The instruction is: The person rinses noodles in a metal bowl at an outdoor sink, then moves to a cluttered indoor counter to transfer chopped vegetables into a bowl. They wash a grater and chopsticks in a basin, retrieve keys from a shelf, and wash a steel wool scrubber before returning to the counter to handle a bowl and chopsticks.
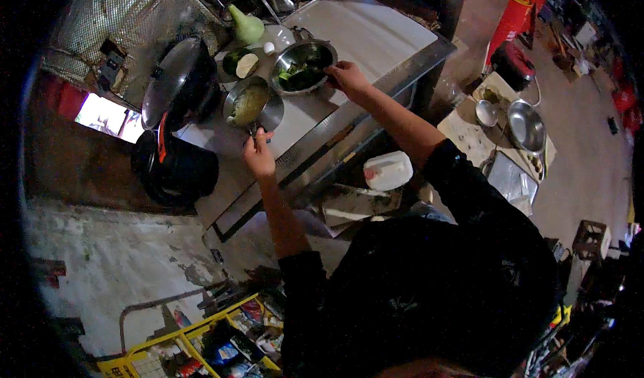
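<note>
My left hand [259,155] is closed at the near edge of a metal bowl [273,114] with a pale yellowish mixture in it; whether it grips the rim or a short handle is hard to make out. To the right, my right hand [347,77] pinches the rim of a second metal bowl [327,55], which contains cut green leaves [302,76]. Both bowls are at the white-topped table [362,26], almost side by side. Just behind them are a pale round cut piece [247,66], a small white egg-like thing [269,48] and a light green bottle-shaped gourd [247,26].
Left of the bowls stand a large dark wok [176,76] and a black pot [178,173]. A white plastic jug [389,171] is below the table's front edge. Metal basins [526,127] lie on the right. A yellow-edged rack [184,338] of packages is at lower left.
</note>
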{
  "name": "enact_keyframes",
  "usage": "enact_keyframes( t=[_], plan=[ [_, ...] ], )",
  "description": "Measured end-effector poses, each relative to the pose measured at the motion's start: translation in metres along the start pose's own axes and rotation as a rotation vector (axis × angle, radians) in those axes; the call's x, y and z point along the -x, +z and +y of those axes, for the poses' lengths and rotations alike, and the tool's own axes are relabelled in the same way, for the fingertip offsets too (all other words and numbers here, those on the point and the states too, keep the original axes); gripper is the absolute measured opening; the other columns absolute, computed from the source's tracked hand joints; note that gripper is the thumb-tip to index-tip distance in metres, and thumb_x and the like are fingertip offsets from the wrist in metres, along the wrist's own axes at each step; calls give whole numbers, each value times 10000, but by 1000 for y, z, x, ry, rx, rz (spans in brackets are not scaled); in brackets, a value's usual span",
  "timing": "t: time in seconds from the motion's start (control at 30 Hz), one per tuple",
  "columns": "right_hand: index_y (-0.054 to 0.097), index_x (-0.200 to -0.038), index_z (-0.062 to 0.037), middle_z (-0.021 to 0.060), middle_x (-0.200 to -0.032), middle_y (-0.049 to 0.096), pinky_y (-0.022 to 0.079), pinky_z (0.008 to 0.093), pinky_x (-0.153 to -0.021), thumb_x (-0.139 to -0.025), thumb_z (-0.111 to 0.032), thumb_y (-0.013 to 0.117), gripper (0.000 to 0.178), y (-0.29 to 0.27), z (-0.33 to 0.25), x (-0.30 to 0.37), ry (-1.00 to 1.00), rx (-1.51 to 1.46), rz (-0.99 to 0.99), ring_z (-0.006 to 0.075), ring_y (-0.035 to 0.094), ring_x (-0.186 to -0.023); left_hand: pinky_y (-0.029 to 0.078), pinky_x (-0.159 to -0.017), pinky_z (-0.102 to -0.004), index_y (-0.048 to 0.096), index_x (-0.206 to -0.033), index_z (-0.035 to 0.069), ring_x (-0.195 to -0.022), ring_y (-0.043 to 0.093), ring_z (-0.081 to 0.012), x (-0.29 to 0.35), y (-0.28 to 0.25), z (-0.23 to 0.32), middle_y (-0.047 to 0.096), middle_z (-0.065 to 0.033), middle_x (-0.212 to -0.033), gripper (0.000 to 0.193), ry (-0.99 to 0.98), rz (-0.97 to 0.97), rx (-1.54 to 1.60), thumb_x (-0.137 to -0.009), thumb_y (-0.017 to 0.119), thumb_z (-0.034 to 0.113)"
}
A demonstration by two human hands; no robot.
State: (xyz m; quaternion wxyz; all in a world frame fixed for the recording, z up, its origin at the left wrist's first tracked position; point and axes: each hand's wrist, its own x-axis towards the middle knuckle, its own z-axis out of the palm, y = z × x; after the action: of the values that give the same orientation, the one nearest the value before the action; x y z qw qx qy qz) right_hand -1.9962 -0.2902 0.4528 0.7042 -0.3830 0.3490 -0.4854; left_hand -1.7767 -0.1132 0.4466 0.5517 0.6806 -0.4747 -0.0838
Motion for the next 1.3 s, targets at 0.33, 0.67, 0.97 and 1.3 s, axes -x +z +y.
enact_keyframes(
  t=[0.33, 0.67, 0.97, 1.3],
  plan=[
    [592, -908, 47, 103, -795, 621, 518, 296, -594, -788, -249, 673, 330, 35, 3, -34, 3, 208, 17, 166, 608, -638, 455, -685, -304, 638, -846, -11, -753, 597, -184, 2, 10, 5, 663, -95, -835, 333, 119, 44, -48, -915, 511, 289],
    [602, -944, -16, 63, -818, 630, 486, 264, -636, -836, -148, 591, 171, -30, -29, 38, -57, -78, -129, 133, 594, -727, 460, -693, -360, 519, -988, -36, -771, 526, -242, 35, 44, -6, 538, -149, -887, 442, 182, 658, -236, -766, 724, 285],
    [617, -1025, -45, 10, -921, 632, 479, 229, -705, -892, -206, 561, 217, -278, -39, 147, 51, 33, -21, 93, 580, -805, 438, -749, -337, 467, -1119, -16, -869, 494, -242, 124, 123, 78, 495, -153, -1035, 367, 423, 468, -247, -830, 599, 169],
    [590, -996, -64, -10, -816, 544, 381, 188, -600, -884, -303, 553, 266, -514, -24, 257, 348, 135, 444, 64, 478, -691, 460, -795, -395, 539, -1122, 49, -943, 570, -352, -41, 211, 125, 574, -177, -1046, 338, 154, -178, -684, -821, 595, 194]
  ],
)
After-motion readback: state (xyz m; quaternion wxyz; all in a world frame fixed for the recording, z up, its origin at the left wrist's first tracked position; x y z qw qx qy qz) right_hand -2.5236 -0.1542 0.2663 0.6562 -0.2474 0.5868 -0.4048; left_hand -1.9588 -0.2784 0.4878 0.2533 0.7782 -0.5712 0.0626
